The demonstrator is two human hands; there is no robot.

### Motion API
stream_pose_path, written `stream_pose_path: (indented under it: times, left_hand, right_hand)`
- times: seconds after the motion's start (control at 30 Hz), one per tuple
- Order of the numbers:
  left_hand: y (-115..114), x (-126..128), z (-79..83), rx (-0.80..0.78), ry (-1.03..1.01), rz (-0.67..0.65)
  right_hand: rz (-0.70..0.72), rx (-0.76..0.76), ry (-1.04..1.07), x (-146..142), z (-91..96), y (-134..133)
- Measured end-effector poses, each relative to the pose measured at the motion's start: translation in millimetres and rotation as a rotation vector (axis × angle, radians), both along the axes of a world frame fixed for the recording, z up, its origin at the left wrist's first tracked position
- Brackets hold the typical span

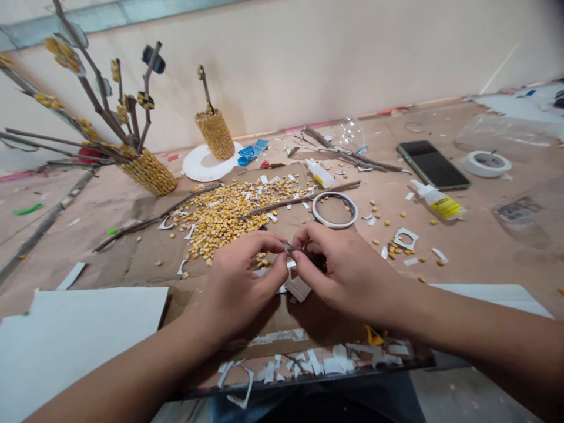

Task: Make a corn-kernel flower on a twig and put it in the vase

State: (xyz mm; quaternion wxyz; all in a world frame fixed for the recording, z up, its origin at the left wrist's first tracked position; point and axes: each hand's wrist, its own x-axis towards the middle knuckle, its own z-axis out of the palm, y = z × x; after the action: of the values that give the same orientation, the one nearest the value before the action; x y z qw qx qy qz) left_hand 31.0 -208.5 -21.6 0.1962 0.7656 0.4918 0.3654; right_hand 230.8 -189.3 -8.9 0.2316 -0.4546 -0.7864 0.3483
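Observation:
My left hand [249, 276] and my right hand [341, 264] meet over the cardboard, thumbs and forefingers pinched close together. Between the fingertips is a small, thin, dark grey-brown piece [288, 248]; its kind is unclear. Some dark material shows under my right fingers, mostly hidden. Just below the fingertips lies a white card scrap [298, 288]. Beyond my hands spreads a pile of yellow corn kernels [220, 214], with a twig [304, 200] across it. A white tape ring [335, 210] lies right beyond my right hand.
Kernel-covered pots stand at the back: one [150, 171] full of branches, another [215, 135] on a white disc [194, 164]. To the right lie glue bottles [440, 202], a phone [433, 163] and a tape roll [487, 163]. White board [88, 341] covers the near left; paper scraps [339, 359] line the front edge.

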Motion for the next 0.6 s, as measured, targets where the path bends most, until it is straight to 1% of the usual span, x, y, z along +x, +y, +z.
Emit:
stream_pose_path:
  times: [0.3, 0.4, 0.5, 0.6]
  left_hand:
    - [1.4, -0.5, 0.9, -0.108, -0.090, -0.027]
    - [1.0, 0.3, 0.9, -0.159, -0.156, -0.027]
    - [2.1, 2.6, 2.7, -0.286, -0.299, 0.010]
    - [5.3, 4.9, 7.0, -0.443, -0.531, 0.051]
  right_hand:
    - [-0.006, -0.022, 0.057, -0.4, 0.2, -1.3]
    - [-0.006, -0.028, 0.099, -0.5, 2.1, -0.7]
    - [-0.013, -0.047, 0.148, 0.1, 4.6, 0.3]
    - [-0.053, -0.073, 0.176, 2.2, 6.8, 1.5]
